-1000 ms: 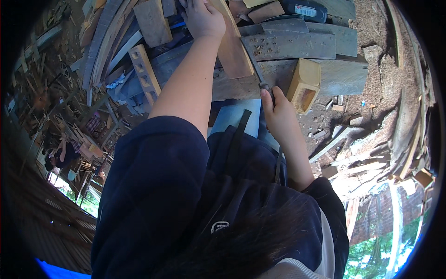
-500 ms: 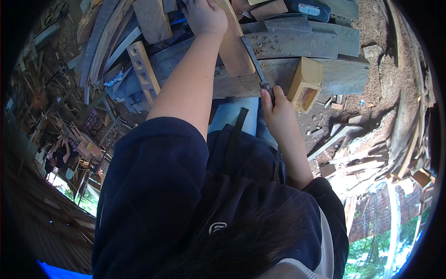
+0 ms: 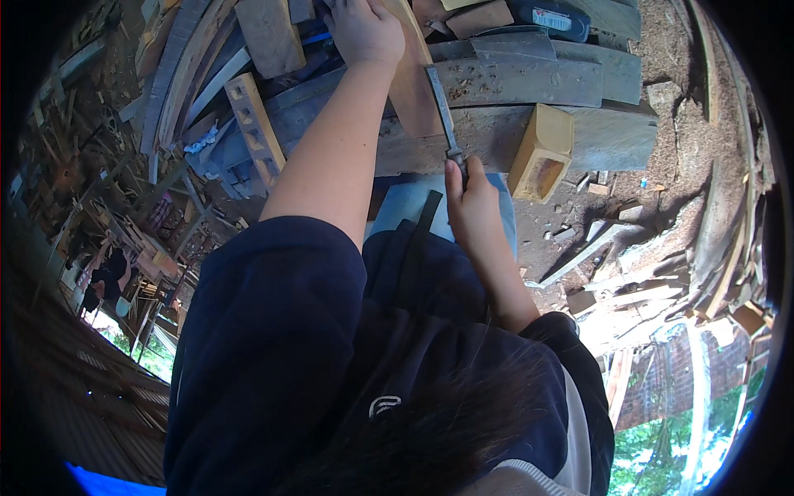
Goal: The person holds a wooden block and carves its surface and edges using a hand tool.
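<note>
My left hand [image 3: 366, 31] reaches to the top of the view and grips a brown wooden board [image 3: 412, 91]; some of its fingers are cut off by the frame edge. The board slants toward me over the grey worktop beam. In my closed right hand [image 3: 475, 198] is a chisel [image 3: 442, 107], its handle mostly hidden by my fingers. Its long narrow steel blade points away from me, along the board's right edge. Whether the blade touches the board I cannot tell.
A hollow yellowish wooden block [image 3: 542, 153] stands on the beam [image 3: 595, 136] to the right. A notched wood strip [image 3: 255, 128] leans at left. A dark case [image 3: 558, 18] lies far right. Wood scraps litter the ground; another person [image 3: 107, 273] is far left.
My right hand has drawn the chisel back toward me and slightly left along the board's edge. The left hand stays on the board, whose near end has shifted slightly left.
</note>
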`<state>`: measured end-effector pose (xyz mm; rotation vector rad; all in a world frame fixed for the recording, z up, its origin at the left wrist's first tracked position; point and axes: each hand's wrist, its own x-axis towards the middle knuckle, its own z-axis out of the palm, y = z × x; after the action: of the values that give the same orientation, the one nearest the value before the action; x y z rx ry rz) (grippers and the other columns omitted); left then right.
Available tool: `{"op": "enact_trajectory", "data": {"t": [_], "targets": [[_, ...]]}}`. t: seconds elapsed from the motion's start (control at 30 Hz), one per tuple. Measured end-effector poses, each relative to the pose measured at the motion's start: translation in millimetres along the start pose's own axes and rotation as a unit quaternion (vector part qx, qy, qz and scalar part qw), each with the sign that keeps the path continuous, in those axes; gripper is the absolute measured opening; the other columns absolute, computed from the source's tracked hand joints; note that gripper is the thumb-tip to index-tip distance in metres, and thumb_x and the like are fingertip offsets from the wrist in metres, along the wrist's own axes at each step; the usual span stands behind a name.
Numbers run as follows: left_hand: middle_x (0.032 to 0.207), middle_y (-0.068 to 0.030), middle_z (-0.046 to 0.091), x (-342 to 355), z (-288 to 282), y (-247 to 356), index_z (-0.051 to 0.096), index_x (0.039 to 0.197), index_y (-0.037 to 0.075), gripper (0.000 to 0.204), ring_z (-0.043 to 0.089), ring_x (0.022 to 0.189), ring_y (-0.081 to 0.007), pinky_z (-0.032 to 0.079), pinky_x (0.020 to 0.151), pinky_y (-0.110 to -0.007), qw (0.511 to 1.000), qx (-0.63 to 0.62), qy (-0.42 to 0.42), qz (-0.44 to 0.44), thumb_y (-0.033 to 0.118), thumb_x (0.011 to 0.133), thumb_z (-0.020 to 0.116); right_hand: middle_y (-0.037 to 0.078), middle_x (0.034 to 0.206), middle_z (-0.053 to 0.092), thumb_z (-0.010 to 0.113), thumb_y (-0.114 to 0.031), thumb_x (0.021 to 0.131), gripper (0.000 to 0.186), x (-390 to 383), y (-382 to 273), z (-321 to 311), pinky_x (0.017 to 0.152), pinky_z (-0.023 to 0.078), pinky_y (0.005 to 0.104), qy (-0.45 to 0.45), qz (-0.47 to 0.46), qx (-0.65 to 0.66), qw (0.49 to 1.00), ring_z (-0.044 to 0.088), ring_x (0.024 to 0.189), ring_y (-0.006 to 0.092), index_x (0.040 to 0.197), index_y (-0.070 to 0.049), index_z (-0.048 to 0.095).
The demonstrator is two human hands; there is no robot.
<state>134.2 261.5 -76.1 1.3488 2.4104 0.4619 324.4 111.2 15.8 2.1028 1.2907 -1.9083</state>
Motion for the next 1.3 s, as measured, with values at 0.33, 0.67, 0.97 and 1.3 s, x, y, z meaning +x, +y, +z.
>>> {"op": "enact_trajectory", "data": {"t": [0.33,0.67,0.97,1.3], "targets": [[0.163,-0.0157,0.024,2,7,-13,0.041,0.149,0.006,0.043,0.017,0.152,-0.0331,0.021,0.123,-0.044,0.999,-0.015,0.026,0.022,0.01,0.106,0.035,0.032,0.082,0.066,0.052,-0.036,0.102,0.038,-3,-6,1,0.067,0.053,0.0585,0.018,-0.013,-0.096,0.995,0.065,0.079,0.0526,0.109,0.001,0.049],[0.164,-0.014,0.021,0,4,-7,0.039,0.15,0.007,0.045,0.015,0.153,-0.031,0.02,0.124,-0.042,1.0,-0.013,0.003,0.012,0.007,0.105,0.036,0.031,0.079,0.066,0.052,-0.037,0.102,0.038,-2,-1,12,0.067,0.052,0.0584,0.025,-0.042,-0.001,0.999,0.066,0.079,0.0515,0.102,0.0,0.048],[0.164,-0.0136,0.021,0,7,-6,0.038,0.151,0.008,0.045,0.015,0.152,-0.0308,0.02,0.125,-0.042,1.0,-0.015,0.009,0.006,0.008,0.106,0.035,0.03,0.078,0.067,0.053,-0.038,0.102,0.038,4,7,6,0.063,0.054,0.0557,-0.007,-0.027,0.002,1.0,0.066,0.074,0.0498,0.104,0.0,0.049],[0.165,-0.0115,0.02,0,4,0,0.039,0.15,0.008,0.044,0.015,0.153,-0.0294,0.02,0.125,-0.041,0.999,-0.037,-0.003,-0.017,0.011,0.107,0.033,0.03,0.077,0.067,0.055,-0.036,0.101,0.037,4,4,3,0.061,0.054,0.0552,0.046,-0.043,-0.109,0.992,0.067,0.076,0.0493,0.105,0.001,0.05]]}}
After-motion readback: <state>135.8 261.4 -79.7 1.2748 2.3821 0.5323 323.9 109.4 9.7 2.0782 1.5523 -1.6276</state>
